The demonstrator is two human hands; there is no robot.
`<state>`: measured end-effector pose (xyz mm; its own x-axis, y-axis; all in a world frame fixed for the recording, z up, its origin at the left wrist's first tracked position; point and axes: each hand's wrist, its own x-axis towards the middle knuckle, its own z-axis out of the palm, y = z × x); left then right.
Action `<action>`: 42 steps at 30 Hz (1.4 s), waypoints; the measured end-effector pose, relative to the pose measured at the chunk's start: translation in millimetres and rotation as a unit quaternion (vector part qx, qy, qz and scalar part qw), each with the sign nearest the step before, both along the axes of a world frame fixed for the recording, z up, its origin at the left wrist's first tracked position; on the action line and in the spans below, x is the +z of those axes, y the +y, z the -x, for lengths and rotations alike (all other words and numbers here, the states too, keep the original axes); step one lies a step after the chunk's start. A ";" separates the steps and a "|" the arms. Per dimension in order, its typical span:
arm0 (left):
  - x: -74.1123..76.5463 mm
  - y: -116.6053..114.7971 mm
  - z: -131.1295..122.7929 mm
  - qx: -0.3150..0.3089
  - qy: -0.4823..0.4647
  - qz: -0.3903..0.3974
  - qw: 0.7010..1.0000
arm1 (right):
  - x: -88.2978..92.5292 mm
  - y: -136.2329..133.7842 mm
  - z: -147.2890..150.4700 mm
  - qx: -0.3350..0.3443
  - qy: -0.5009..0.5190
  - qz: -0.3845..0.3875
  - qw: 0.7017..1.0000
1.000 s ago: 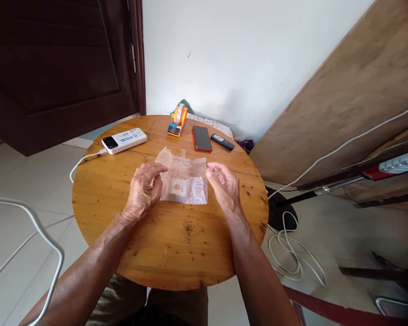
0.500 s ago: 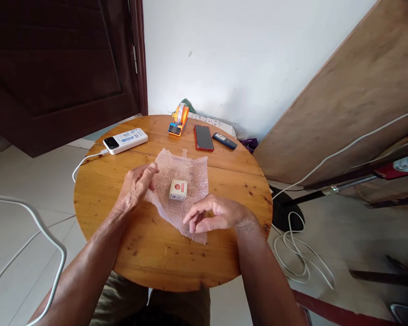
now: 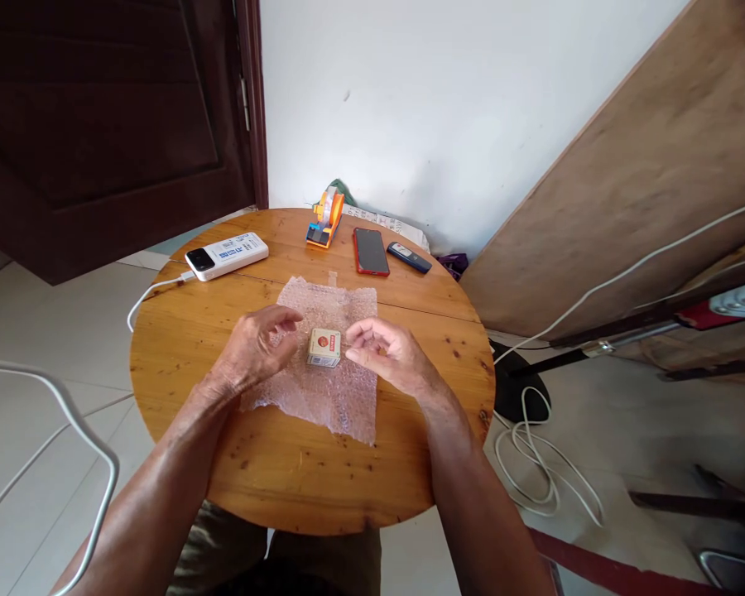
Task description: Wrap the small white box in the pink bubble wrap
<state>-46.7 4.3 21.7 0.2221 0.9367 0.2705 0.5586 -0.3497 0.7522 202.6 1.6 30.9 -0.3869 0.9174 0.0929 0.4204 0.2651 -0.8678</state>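
A small cream-coloured box [image 3: 324, 347] with a red label and a round picture on top sits on a sheet of pinkish bubble wrap [image 3: 323, 406]. The sheet lies spread on the round wooden table [image 3: 273, 488]. On the box's left is my left hand [image 3: 261, 348], fingers curved and apart, over the wrap's left part. Close by the box's right side, my right hand [image 3: 391, 354] has its fingers bent toward it with a gap to the thumb. Neither hand appears to grip anything.
Toward the table's back stand an orange tape dispenser [image 3: 327, 218], a red-cased phone [image 3: 371, 252] and a dark blue handset [image 3: 409, 257]. A white power bank [image 3: 229, 255] with a cable [image 3: 155, 290] lies at the left. Behind is a white wall [image 3: 434, 99].
My right hand has moved up and left, beside the box. My left hand has shifted slightly right and let go of the wrap's left edge, which now lies flatter.
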 end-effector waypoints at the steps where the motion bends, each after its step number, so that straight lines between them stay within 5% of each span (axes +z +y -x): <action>1: -2.2 -1.2 -2.4 -0.018 0.009 -0.023 1.000 | -2.0 0.0 1.8 -0.004 -0.008 -0.031 0.999; 9: -24.6 -4.9 -14.0 -0.119 0.089 0.019 0.989 | -14.5 -2.4 23.9 0.013 -0.085 -0.123 0.989; 14: -32.1 -3.7 -20.1 -0.104 0.128 0.008 0.986 | -4.6 4.8 1.8 -0.159 -0.014 -0.069 0.985; 18: -37.6 -2.1 -22.8 -0.100 0.169 -0.015 0.980 | -2.6 16.7 -39.3 -0.337 -0.094 -0.044 0.936; 22: -40.7 -0.3 -21.5 -0.108 0.194 -0.026 0.975 | -8.1 21.3 -62.5 -0.359 -0.248 -0.049 0.899; 25: -38.6 0.2 -19.7 -0.123 0.199 -0.028 0.972 | -7.5 18.5 -54.2 -0.373 -0.236 -0.155 0.884; 28: -33.5 0.4 -18.6 -0.135 0.213 -0.018 0.968 | -3.0 11.8 -29.9 -0.336 -0.174 -0.268 0.886; 30: -30.4 0.7 -18.4 -0.146 0.221 -0.018 0.964 | -2.5 7.0 -10.4 -0.249 -0.150 -0.306 0.906; 35: -29.5 2.2 -18.1 -0.159 0.239 -0.020 0.958 | -16.8 3.7 24.4 -0.051 -0.250 -0.244 0.936; 42: -33.4 2.2 -17.9 -0.144 0.252 -0.019 0.957 | -24.6 12.3 13.8 -0.107 -0.406 -0.143 0.896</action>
